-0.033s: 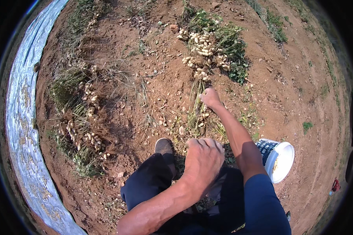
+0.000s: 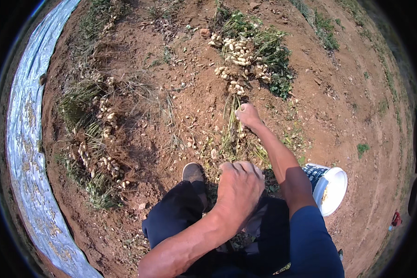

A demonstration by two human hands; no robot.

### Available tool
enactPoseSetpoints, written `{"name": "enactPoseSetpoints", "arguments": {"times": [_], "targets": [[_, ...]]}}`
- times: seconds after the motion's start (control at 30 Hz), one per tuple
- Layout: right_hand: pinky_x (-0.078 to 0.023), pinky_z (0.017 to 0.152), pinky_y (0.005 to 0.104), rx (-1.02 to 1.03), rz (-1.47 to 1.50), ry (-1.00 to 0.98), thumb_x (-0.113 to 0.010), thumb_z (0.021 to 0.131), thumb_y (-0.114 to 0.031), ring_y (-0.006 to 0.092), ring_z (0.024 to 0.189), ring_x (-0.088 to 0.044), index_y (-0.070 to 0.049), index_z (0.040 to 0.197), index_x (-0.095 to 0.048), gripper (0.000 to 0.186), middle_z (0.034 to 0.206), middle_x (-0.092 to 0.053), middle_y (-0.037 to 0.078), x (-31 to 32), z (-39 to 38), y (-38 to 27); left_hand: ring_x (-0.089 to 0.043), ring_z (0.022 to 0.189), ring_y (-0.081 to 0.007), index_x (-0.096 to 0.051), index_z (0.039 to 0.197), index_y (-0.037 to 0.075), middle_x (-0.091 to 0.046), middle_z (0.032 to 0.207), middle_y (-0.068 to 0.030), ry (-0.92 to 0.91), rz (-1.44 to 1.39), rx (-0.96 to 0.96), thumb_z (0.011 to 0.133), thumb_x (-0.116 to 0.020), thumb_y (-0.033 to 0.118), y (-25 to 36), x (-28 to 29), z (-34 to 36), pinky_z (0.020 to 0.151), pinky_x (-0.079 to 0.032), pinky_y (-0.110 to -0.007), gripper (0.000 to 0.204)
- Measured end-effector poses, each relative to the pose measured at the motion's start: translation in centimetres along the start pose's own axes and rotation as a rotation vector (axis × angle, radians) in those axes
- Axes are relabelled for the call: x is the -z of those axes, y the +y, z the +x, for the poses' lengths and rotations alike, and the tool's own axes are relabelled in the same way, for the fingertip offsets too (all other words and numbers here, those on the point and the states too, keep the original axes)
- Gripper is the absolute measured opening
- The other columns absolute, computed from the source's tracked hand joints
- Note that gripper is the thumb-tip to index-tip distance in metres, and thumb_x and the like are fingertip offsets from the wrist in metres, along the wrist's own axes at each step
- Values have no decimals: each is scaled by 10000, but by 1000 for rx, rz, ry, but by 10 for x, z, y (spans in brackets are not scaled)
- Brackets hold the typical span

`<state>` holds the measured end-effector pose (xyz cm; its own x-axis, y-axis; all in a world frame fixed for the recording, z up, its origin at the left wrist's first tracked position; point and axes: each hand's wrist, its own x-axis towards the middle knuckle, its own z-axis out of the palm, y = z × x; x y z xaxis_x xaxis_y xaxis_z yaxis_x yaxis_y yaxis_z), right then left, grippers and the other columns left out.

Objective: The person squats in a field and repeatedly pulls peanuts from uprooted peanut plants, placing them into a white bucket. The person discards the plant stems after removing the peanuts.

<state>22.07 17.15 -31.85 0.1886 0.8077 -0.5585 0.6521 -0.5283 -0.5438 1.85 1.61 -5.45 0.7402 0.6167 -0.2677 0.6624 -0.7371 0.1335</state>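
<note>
My right hand [image 2: 248,115] reaches forward with its fingers closed round the stems of a peanut plant [image 2: 230,118]. Pale pods hang at the far end of those stems, against a heap of pulled peanut plants [image 2: 241,51] with leafy tops on its right side. Closer to my body, above my knees, my left hand [image 2: 241,187] shows its back, the fingers curled downward. Its palm and anything inside it are hidden.
A white bucket [image 2: 334,192] with pale contents stands at my right. More peanut plants with pods [image 2: 109,120] lie in a row to the left on reddish soil. Beyond them runs a long silvery sheet [image 2: 25,139] scattered with small bits. My shoe [image 2: 193,173] is near the middle.
</note>
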Motion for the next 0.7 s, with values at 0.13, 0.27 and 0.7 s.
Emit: {"name": "enactPoseSetpoints", "arguments": {"times": [0.13, 0.27, 0.7], "targets": [[-397, 506, 291, 75, 314, -66, -608, 997, -175, 98, 561, -476, -53, 890, -660, 170, 716, -600, 7, 39, -46, -26, -662, 887, -241, -672, 1098, 43, -660, 937, -99, 50, -6, 34, 908, -591, 184, -6, -1, 0, 786, -472, -382, 251], [-463, 671, 366, 197, 172, -66, -569, 1007, -192, 151, 677, -539, -2, 1042, -672, 219, 759, -620, 39, 90, -112, -53, -670, 895, -280, -656, 1003, 39, -651, 905, -117, 269, -80, 103, 885, -614, 174, -16, 2, 7, 815, -483, -422, 184], [-492, 563, 346, 556, 116, 97, -601, 1022, -187, 171, 594, -608, 16, 985, -598, 206, 654, -567, 43, 102, -320, -103, -639, 800, -217, -684, 1099, -39, -693, 872, -127, 542, -1073, 470, 982, -571, 599, -83, 29, 1, 709, -486, -387, 658]]}}
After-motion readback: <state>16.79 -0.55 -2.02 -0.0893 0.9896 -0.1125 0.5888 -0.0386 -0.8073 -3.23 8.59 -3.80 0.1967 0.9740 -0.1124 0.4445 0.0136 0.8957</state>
